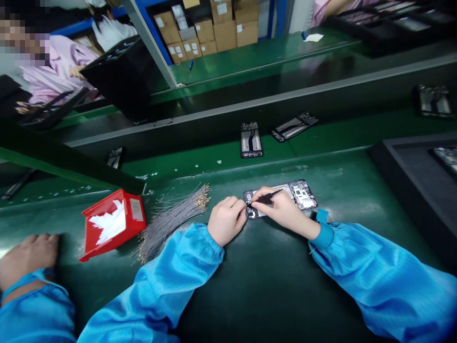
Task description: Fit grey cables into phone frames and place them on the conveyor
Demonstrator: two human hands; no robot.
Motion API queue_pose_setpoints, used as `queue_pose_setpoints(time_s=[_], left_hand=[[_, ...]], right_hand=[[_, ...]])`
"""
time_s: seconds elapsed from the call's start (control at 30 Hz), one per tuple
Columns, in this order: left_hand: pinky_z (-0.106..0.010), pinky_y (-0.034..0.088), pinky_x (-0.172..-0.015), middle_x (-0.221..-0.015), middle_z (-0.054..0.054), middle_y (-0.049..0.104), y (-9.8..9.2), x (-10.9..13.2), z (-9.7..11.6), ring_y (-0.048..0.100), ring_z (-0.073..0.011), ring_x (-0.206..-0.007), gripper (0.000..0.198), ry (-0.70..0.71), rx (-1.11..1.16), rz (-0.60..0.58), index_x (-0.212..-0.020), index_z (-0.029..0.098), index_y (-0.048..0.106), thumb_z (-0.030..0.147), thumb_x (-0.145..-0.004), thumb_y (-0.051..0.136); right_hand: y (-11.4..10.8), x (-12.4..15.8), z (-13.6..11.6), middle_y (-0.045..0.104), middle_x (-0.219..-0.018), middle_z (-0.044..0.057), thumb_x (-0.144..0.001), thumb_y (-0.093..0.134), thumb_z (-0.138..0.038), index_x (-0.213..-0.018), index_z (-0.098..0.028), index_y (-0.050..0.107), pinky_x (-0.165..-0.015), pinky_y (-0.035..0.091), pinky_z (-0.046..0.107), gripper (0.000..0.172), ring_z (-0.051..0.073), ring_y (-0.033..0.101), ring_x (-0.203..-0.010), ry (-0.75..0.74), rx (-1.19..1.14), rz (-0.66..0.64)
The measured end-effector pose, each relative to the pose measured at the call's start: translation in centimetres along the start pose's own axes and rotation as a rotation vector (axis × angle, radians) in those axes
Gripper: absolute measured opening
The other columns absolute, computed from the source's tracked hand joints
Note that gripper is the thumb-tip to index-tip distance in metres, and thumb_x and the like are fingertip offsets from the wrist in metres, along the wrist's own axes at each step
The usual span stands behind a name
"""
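An opened phone (302,194) lies flat on the green bench, its circuit board showing at the right end. My left hand (227,220) is closed, with thumb and forefinger pressed against the phone's left end; whether a small part is also between them is hidden. In my right hand (280,212) is a pair of black tweezers (272,196), held in a pinch over the phone's left part. The tweezers' tips point at that end, close to my left fingertips. My right hand covers the middle of the phone.
A bundle of thin grey cables (171,221) lies left of my left hand. Beside it stands a red bin (116,243) with white strips. A co-worker's hand (30,257) rests at far left. More opened phones (251,140) lie behind; a black tray (403,176) is at right.
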State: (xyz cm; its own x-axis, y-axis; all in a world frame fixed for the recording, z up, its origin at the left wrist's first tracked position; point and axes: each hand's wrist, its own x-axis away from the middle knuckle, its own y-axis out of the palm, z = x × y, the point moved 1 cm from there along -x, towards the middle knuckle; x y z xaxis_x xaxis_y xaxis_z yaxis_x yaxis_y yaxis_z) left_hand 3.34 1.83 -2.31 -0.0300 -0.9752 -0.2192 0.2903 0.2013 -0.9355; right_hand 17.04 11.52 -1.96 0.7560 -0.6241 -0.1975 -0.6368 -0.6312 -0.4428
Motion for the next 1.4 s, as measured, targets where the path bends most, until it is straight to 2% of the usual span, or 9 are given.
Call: queue_pose_setpoints(time_s=[0.67,1.13,1.4], left_hand=[[-0.024,0.039,-0.064,-0.07,-0.001,0.05,-0.09,-0.05,0.11,0.048,-0.0135,-0.068,0.015,-0.004,-0.035,-0.033,-0.072,0.017,0.052,0.019,-0.083,0.041],[-0.024,0.039,-0.061,-0.068,-0.001,0.049,-0.11,-0.12,0.21,0.047,-0.013,-0.066,0.015,-0.021,-0.014,0.003,-0.071,0.017,0.051,0.019,-0.082,0.042],[-0.024,0.038,-0.062,-0.068,-0.001,0.049,-0.03,-0.14,0.23,0.048,-0.0132,-0.067,0.015,-0.024,-0.037,-0.015,-0.07,0.017,0.051,0.019,-0.082,0.042]], right_hand=[[-0.17,0.02,-0.29,0.062,-0.076,0.003,-0.074,0.057,-0.014,-0.075,-0.017,0.058,-0.068,0.046,0.028,0.003,0.015,0.058,-0.074,-0.038,0.027,-0.006],[-0.05,0.16,-0.03,0.061,-0.078,0.003,-0.077,0.055,-0.016,-0.077,-0.018,0.057,-0.069,0.046,0.029,0.003,0.015,0.057,-0.075,-0.083,0.034,0.001],[-0.13,0.08,-0.31,0.061,-0.077,0.002,-0.076,0.055,-0.014,-0.075,-0.018,0.056,-0.067,0.046,0.029,0.004,0.015,0.057,-0.074,-0.08,0.042,-0.001]])
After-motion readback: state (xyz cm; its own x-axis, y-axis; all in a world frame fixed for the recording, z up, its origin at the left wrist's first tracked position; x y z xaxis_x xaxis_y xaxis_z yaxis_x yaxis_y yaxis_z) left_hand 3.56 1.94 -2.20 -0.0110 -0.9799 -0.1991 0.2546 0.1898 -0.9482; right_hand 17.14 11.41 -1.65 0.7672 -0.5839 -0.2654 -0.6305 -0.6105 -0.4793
